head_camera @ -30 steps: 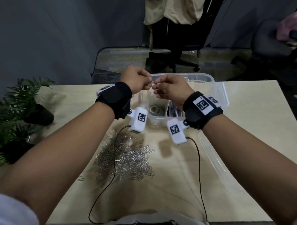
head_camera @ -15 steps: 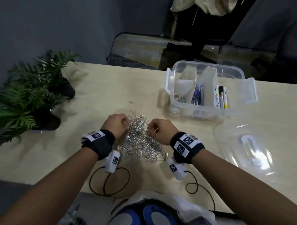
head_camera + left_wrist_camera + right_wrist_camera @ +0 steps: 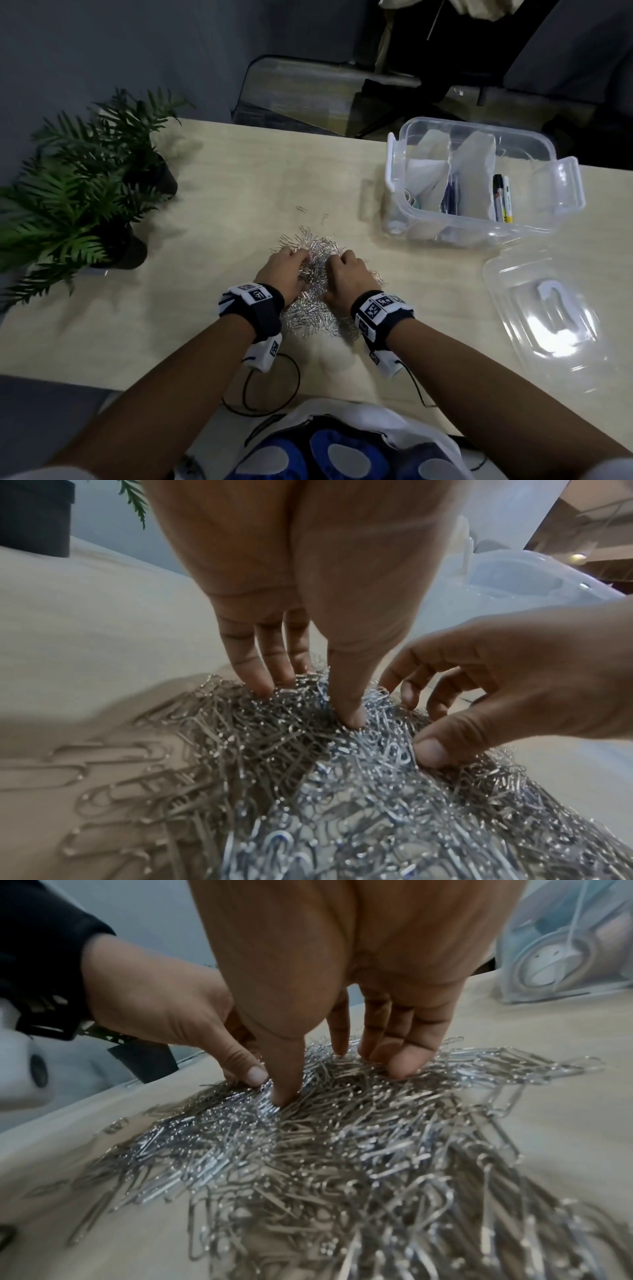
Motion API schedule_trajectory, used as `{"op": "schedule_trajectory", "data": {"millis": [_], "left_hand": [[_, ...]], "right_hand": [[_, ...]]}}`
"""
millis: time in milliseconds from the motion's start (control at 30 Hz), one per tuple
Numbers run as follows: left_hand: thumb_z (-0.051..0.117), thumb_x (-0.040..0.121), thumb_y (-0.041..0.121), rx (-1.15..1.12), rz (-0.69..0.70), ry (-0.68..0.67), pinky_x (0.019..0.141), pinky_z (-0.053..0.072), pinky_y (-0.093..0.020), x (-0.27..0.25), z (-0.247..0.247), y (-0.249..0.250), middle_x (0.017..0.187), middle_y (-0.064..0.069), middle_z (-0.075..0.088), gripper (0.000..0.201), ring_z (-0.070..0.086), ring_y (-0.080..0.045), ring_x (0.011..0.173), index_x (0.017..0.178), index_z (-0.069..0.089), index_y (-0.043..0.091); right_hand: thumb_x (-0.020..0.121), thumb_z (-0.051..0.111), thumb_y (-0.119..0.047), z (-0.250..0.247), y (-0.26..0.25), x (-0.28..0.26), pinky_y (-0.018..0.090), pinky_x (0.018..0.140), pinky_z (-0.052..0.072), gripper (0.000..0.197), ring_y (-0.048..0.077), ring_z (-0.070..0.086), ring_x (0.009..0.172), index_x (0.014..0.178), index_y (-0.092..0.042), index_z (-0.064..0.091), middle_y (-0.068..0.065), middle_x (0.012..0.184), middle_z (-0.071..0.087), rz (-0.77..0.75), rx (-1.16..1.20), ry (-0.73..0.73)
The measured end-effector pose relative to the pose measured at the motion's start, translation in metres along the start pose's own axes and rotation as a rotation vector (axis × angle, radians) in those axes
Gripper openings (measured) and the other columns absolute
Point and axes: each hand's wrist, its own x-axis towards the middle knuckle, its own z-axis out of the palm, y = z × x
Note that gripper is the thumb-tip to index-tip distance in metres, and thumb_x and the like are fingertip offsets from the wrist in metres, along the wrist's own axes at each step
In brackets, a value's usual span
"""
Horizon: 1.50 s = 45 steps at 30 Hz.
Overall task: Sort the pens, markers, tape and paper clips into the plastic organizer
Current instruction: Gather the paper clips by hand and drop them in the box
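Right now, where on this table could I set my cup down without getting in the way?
Bare table lies between the plants and the clips, and behind the pile toward the far edge. It is crowded in the middle, where both hands' fingers dig into the clips, and on the right, where the organizer and its lid sit close together.

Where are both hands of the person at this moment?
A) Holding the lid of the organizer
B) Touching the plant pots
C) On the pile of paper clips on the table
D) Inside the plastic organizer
C: the left hand and the right hand both have their fingertips dug into the pile of paper clips on the table.
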Motion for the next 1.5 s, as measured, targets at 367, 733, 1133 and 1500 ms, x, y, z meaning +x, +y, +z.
{"op": "schedule_trajectory", "data": {"millis": [367, 733, 1133, 1500], "left_hand": [[0.07, 0.087, 0.018, -0.348, -0.112, 0.125, 0.073, 0.048, -0.024, 0.005, -0.009, -0.012, 0.091, -0.001, 0.071, 0.006, 0.064, -0.017, 0.079, 0.09, 0.075, 0.02], [0.059, 0.093, 0.0, -1.312, -0.249, -0.076, 0.069, 0.06, -0.024, 0.0, -0.017, -0.019, 0.093, -0.017, 0.067, 0.006, 0.071, -0.028, 0.086, 0.092, 0.064, 0.001], [0.053, 0.097, 0.012, -1.702, -0.283, -0.306, 0.065, 0.059, -0.026, -0.01, -0.027, -0.015, 0.081, -0.01, 0.064, 0.017, 0.065, -0.021, 0.076, 0.101, 0.062, -0.001], [0.057, 0.085, -0.005, -0.443, -0.189, 0.072, 0.069, 0.05, -0.022, -0.007, -0.018, -0.004, 0.083, -0.003, 0.072, 0.03, 0.068, -0.019, 0.072, 0.076, 0.076, 0.018]], "right_hand": [[0.084, 0.058, -0.004, -0.017, 0.002, 0.014, 0.035, 0.079, 0.056, 0.013, 0.022, 0.062, 0.078, 0.085, -0.015, 0.065, 0.005, 0.085, 0.069, 0.036, 0.15, -0.008], [0.081, 0.073, 0.006, -0.036, 0.02, 0.002, 0.025, 0.051, 0.056, 0.01, 0.021, 0.068, 0.061, 0.082, -0.003, 0.067, 0.014, 0.08, 0.073, 0.368, 1.112, -0.051], [0.093, 0.043, 0.0, -0.04, 0.015, -0.007, 0.026, 0.056, 0.056, 0.018, 0.018, 0.063, 0.059, 0.09, -0.003, 0.06, 0.012, 0.075, 0.064, 0.41, 1.729, -0.325], [0.091, 0.053, 0.011, -0.03, 0.014, 0.001, 0.024, 0.055, 0.054, 0.021, 0.021, 0.063, 0.062, 0.082, -0.003, 0.067, 0.017, 0.073, 0.067, 0.338, 1.041, -0.173]]}}
